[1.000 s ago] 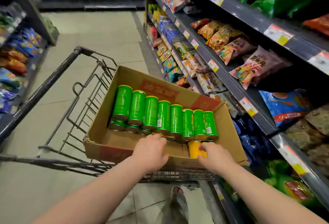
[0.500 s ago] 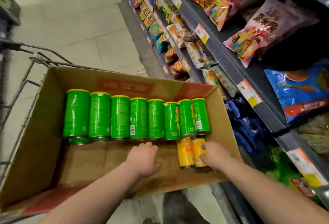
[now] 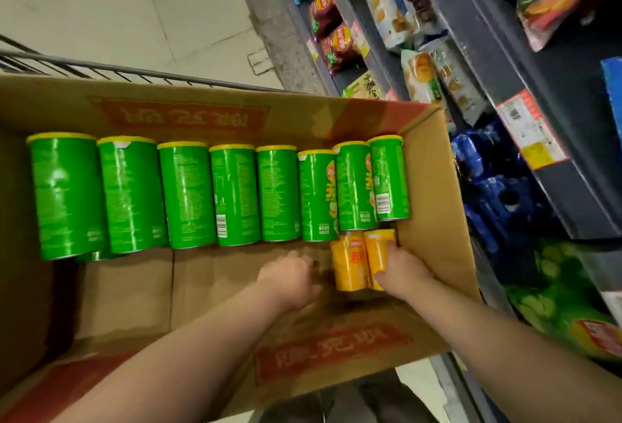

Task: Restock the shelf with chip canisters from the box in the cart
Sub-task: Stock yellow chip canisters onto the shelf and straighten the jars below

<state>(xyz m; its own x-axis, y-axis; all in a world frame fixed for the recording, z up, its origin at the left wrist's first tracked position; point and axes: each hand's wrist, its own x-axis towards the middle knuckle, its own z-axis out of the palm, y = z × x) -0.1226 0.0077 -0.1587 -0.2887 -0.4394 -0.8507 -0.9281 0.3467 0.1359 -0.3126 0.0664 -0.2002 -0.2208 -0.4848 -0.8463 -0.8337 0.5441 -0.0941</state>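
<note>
An open cardboard box (image 3: 434, 207) sits in the wire cart (image 3: 101, 69). Several green chip canisters (image 3: 188, 193) lie side by side in a row across it, with more green ones underneath at the left. Two yellow canisters (image 3: 350, 261) lie at the near right corner. My right hand (image 3: 400, 271) grips the right yellow canister (image 3: 378, 246), fingers curled over it. My left hand (image 3: 289, 278) hovers inside the box just left of the yellow pair, fingers loosely bent, holding nothing.
Dark shelves (image 3: 505, 62) full of snack bags run along the right side, with price tags (image 3: 528, 129) on their edges. Blue bags (image 3: 498, 180) and green bags (image 3: 565, 301) fill the lower shelf next to the box. Tiled floor (image 3: 134, 2) lies beyond the cart.
My view has dropped closer over the box. Both hands went from the box's near edge down inside it; my right hand has closed round the right yellow canister.
</note>
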